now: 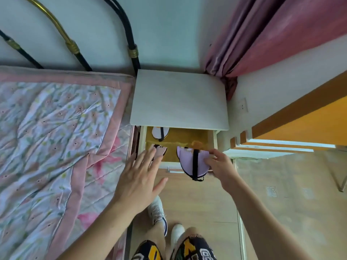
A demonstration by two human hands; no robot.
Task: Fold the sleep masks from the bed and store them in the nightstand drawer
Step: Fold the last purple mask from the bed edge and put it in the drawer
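The white nightstand [178, 98] stands beside the bed, its drawer [187, 141] pulled open. My right hand [220, 166] grips a folded lilac sleep mask [191, 162] with a black strap, held over the drawer's front right. My left hand [139, 177] hovers with fingers spread, its fingertips over a folded pink mask [161, 150] at the drawer's front left. A white folded mask [159, 133] lies at the back left, half under the nightstand top.
The bed with a floral pink-edged quilt [56, 137] fills the left. A metal headboard [75, 49] rises behind it. A pink curtain [262, 34] hangs at the right, and a wooden door frame [291, 113]. My feet in white shoes [157, 211] stand on the floor below the drawer.
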